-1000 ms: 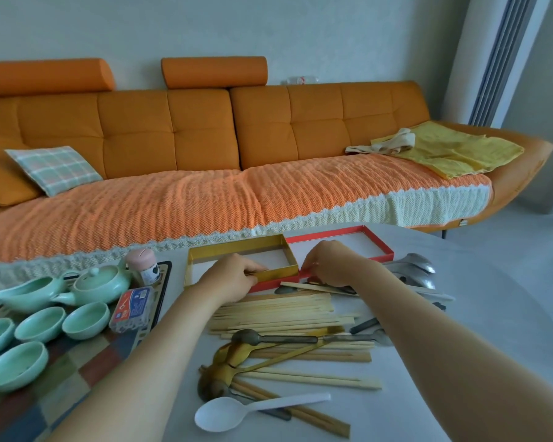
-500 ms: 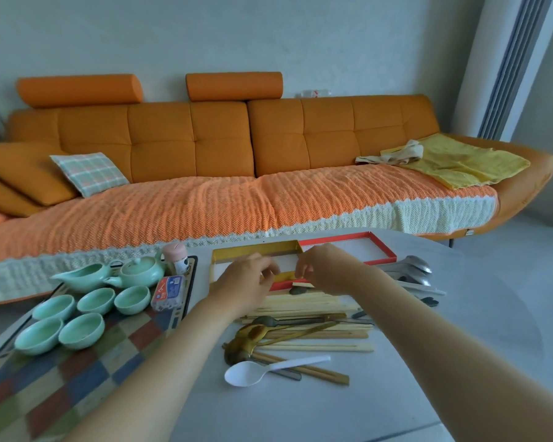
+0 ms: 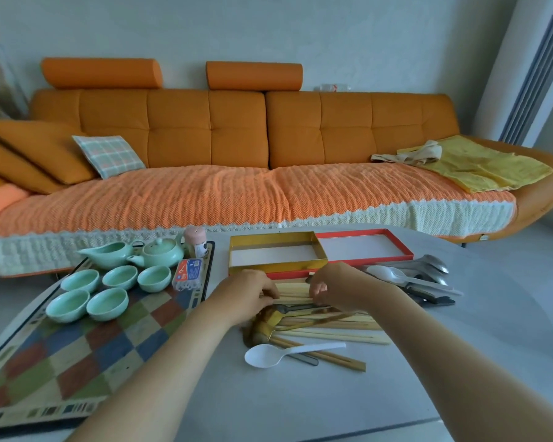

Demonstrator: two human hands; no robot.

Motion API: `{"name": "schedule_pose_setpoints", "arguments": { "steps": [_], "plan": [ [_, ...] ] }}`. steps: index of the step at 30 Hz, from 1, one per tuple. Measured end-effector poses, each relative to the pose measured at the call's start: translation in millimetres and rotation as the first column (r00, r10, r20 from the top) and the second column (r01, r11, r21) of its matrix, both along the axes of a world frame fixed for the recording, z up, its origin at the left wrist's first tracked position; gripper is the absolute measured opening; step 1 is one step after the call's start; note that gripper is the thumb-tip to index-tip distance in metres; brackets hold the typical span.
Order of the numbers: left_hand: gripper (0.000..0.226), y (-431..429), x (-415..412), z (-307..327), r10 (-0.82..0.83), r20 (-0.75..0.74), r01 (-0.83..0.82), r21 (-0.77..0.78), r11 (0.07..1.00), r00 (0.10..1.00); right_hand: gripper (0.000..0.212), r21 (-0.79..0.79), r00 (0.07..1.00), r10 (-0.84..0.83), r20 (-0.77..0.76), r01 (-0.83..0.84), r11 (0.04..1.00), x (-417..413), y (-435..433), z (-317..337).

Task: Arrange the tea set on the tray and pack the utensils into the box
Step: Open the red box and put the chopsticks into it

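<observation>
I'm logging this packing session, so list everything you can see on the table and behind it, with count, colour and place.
tray: one, multicoloured checks, table's left
teacups: five, pale green, on tray
teapot: one, pale green, tray's far end
pitcher: one, pale green, left of teapot
jar: one, pink-topped, right of teapot
packet: one, orange and blue, tray's right edge
gold box: one, empty, beyond the hands
red box: one, empty, on gold box's right
chopsticks: many, pale wood, piled mid-table
white spoons: two, one nearest, one far right
metal cutlery: several, silver, far right
gold spoons: count unclear, in the pile
table: one, grey
sofa: one, orange, behind
left hand: grips chopsticks
right hand: grips chopsticks
</observation>
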State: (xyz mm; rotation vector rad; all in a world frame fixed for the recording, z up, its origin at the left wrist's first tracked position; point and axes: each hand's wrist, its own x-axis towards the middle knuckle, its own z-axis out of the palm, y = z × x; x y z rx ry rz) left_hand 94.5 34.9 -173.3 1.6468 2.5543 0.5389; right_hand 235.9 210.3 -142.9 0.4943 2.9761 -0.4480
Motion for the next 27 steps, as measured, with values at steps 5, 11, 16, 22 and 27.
{"name": "schedule_pose_setpoints", "arguments": {
  "steps": [5, 11, 16, 22, 27],
  "plan": [
    [0.019, 2.4, -16.4, 4.3, 0.019, -0.021, -0.017, 0.087, 0.996, 1.000, 0.014, -0.066, 0.995, -0.030, -0.097, 0.024, 0.998, -13.8, 5.1, 6.0],
    [0.019, -4.7, -42.4, 19.1, 0.131, 0.093, -0.154, 0.318, 0.935, 0.987, 0.020, -0.166, 0.985, -0.072, -0.158, 0.045, 0.985, -39.0, 7.1, 19.1],
    [0.017, -3.7, -59.3, 4.9, 0.139, 0.115, -0.170, 0.336, 0.926, 0.984, 0.029, -0.148, 0.966, -0.122, -0.229, 0.090, 0.985, -56.8, 5.7, 11.9],
    [0.032, 8.1, -68.9, -3.5, 0.205, -0.152, -0.138, 0.366, 0.920, 0.967, 0.045, 0.155, 0.956, -0.014, -0.293, 0.062, 0.986, -83.2, 10.6, -7.6],
    [0.037, 11.8, -63.1, -16.5, 0.084, -0.143, -0.058, 0.179, 0.982, 0.986, 0.033, 0.104, 0.965, -0.147, -0.217, 0.173, 0.979, -92.0, 5.2, -12.4]
  ]
}}
